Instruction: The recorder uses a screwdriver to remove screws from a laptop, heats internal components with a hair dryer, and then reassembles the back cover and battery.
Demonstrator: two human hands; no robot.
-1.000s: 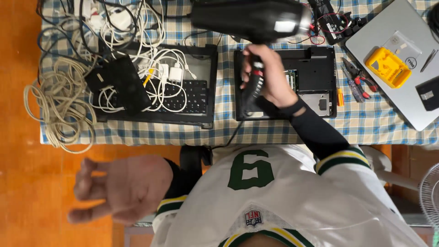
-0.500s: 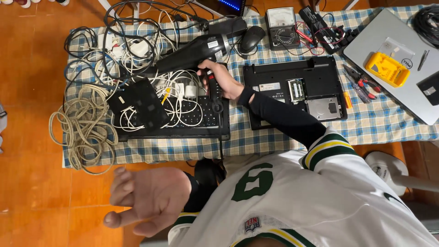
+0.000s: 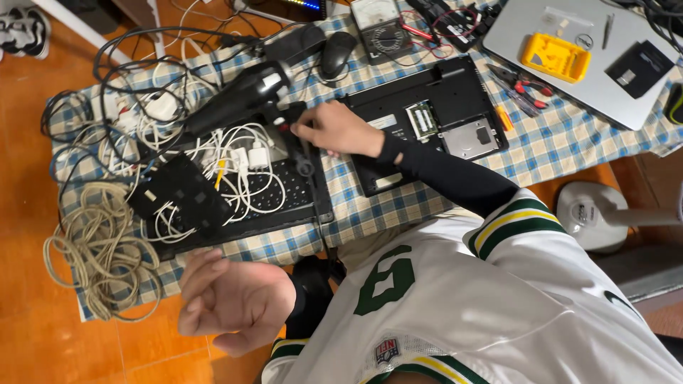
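Note:
My right hand (image 3: pixel 334 130) reaches out in a black sleeve, its fingers closed on the handle of a black heat gun (image 3: pixel 238 99). The gun lies tilted on a heap of white cables (image 3: pixel 238 158) over a black keyboard tray (image 3: pixel 284 206), nozzle pointing left. Below the table edge, my left hand (image 3: pixel 231 302) hovers with fingers loosely spread and nothing in it. An opened black laptop base (image 3: pixel 441 121) lies just right of my right hand.
A blue checked cloth (image 3: pixel 398 213) covers the table. On it are a black power strip (image 3: pixel 181 195), a beige cord coil (image 3: pixel 99 249), a mouse (image 3: pixel 338 53), a meter (image 3: pixel 380 25), pliers (image 3: pixel 523 89) and a silver laptop (image 3: pixel 562 21) bearing a yellow case (image 3: pixel 555 57). A white fan base (image 3: pixel 605 213) stands on the floor.
My right hand brought the heat gun from up near the camera down and left onto the cable heap. My left hand stayed low, fingers spread.

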